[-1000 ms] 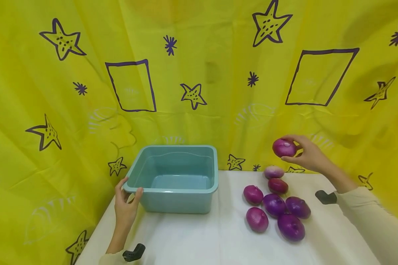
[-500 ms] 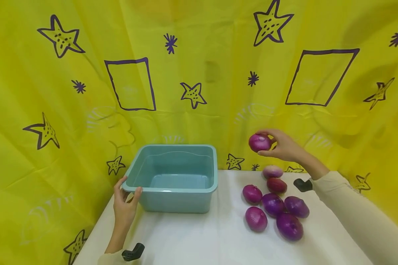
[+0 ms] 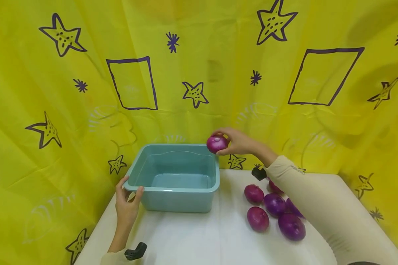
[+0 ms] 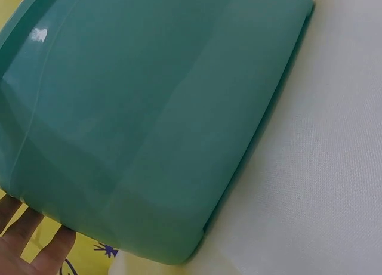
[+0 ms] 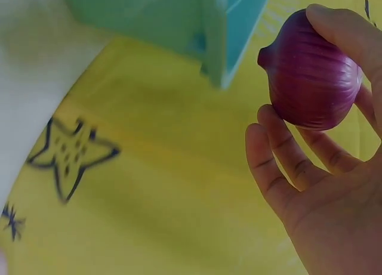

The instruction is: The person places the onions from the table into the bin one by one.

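A red onion (image 3: 217,144) is pinched between the thumb and fingers of my right hand (image 3: 234,141), level with the far right corner of a teal plastic basin (image 3: 177,200). In the right wrist view the same onion (image 5: 310,75) shows its stubby neck, apart from the basin rim (image 5: 216,42). At the basin's near left corner, my left hand (image 3: 126,208) grips the rim with its thumb in front and fingers on the outer side. The left wrist view shows those fingers (image 4: 54,251) against the basin wall (image 4: 137,120). Inside, the basin's floor is bare.
Several red onions (image 3: 274,205) lie grouped on the white table (image 3: 192,239), right of the basin. My right sleeve (image 3: 305,198) covers part of the group. A yellow curtain (image 3: 219,55) with star drawings hangs right behind the table.
My right hand has carried the onion leftward, from above the other onions to the basin's far right corner. The left hand and the basin have stayed in place.
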Motion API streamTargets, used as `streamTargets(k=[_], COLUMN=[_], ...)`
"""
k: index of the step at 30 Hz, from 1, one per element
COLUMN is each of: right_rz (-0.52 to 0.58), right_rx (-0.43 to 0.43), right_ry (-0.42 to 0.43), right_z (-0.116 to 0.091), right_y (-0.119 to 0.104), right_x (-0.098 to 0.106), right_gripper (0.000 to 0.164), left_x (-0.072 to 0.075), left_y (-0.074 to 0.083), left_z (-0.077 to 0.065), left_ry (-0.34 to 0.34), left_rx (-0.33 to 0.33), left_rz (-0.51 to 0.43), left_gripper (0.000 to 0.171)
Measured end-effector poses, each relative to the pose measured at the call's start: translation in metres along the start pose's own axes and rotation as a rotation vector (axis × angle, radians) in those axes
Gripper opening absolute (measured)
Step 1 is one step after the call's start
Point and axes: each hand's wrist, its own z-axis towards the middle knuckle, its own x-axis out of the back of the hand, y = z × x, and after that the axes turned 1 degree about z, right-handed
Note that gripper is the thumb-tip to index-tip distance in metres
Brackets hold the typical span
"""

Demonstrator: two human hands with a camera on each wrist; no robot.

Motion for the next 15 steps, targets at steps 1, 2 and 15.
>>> streamTargets(k=[1,2,15], right_rz=[0.000,-0.005,-0.023], right_rx=[0.002,0.007,0.068], right_ry=[-0.009,-0.017,-0.151], right_z=[0.007,0.014,0.075], right_y=[-0.004,-0.007,-0.040], right_x=[-0.004,-0.009,-0.060], right_gripper=[0.067,0.067,0.065], left_x=[0.000,0.001,-0.002], left_y=[0.000,0.000,-0.002], left_z=[0.000,0.000,0.002], left_ry=[0.000,0.002,0.014], left_rx=[0.000,0.000,0.000], left_rz=[0.004,0.005,0.020], left_gripper=[0.070,0.070,0.067])
